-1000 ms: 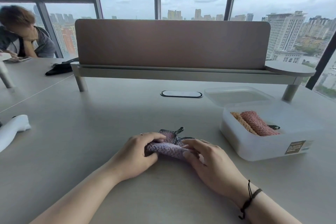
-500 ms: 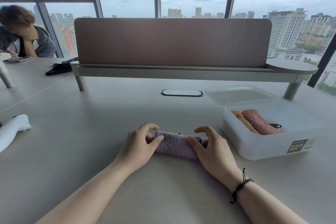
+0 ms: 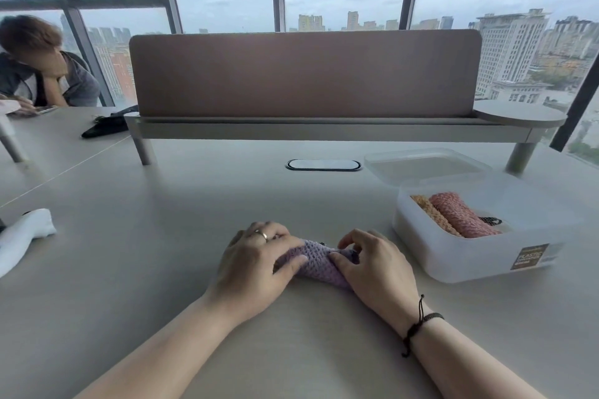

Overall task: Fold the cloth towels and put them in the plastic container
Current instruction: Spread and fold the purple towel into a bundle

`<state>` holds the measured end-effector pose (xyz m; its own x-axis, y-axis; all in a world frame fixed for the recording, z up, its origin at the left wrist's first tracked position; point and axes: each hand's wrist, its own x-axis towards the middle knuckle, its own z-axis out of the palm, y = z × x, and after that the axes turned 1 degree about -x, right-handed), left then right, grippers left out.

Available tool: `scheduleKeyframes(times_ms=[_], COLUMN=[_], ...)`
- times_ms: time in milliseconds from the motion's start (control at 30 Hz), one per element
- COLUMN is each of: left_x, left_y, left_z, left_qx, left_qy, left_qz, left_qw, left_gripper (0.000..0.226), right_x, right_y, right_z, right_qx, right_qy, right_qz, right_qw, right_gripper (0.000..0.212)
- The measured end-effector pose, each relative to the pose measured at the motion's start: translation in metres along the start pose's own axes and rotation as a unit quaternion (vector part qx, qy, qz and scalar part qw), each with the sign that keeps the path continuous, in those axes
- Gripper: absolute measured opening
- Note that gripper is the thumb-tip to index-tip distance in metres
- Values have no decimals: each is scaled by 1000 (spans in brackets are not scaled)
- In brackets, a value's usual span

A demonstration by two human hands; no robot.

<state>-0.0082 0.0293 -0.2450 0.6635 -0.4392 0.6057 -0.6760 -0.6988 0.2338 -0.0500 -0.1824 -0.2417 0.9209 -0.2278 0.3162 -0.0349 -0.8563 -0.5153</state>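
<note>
On the pale grey table (image 3: pixel 129 269), both hands grip a purple knitted cloth towel (image 3: pixel 316 261), folded into a thick roll and lying flat. At its left end, the left hand (image 3: pixel 256 264) has fingers curled over the top and thumb against the near side. At the other end, the right hand (image 3: pixel 377 266) has fingers bent over it. Well to the right, a translucent white plastic container (image 3: pixel 479 256) holds an orange towel (image 3: pixel 436 215) and a pink towel (image 3: pixel 460 215) side by side. Its clear lid (image 3: pixel 424 163) lies just behind.
</note>
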Motion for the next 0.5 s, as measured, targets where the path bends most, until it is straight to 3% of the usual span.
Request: scheduleKeyframes(times_ms=[100, 200, 333, 500], left_x=[-3, -2, -4, -3], left_y=[6, 7, 6, 10], left_z=[3, -1, -1, 2], left_qx=[0, -18, -13, -47], left_qy=[-131, -183, -159, -55], left_qz=[28, -17, -76, -212], left_qw=[991, 983, 984, 975], left_gripper=[53, 75, 79, 62], right_x=[-1, -4, -10, -22], right_y=[1, 4, 5, -5], right_z=[-1, -6, -15, -15], right_qx=[-4, -19, -13, 32], right_qy=[-8, -19, -69, -144], right_qz=[-15, -20, -24, -104], right_qw=[1000, 999, 997, 984], right_gripper=[18, 27, 37, 34])
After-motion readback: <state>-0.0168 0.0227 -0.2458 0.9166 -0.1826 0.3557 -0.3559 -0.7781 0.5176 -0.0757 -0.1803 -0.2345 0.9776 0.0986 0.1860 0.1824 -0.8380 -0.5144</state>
